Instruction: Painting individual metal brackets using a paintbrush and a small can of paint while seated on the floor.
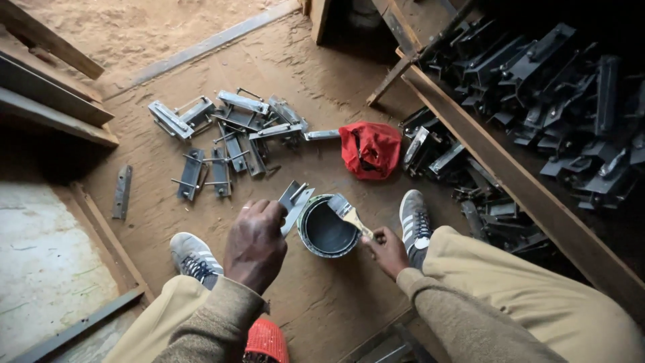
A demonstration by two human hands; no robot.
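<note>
Holding a grey metal bracket (pixel 294 199) just left of the paint can (pixel 327 230), the left hand (pixel 255 243) has its grip closed around the part. The right hand (pixel 385 249) grips a paintbrush (pixel 348 214), bristles over the can, apparently touching the dark paint. The can stands on the wooden floor (pixel 322 302) between both shoes. Unpainted brackets (pixel 228 134) lie beyond, beside a red cloth (pixel 370 149).

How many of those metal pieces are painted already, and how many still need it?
Many look done: black metal brackets are heaped on the right behind the wooden plank. In hand: the left hand holds one grey bracket beside the paint can, while the right hand dips a brush. Left: a pile of bare grey brackets on the floor.
</note>
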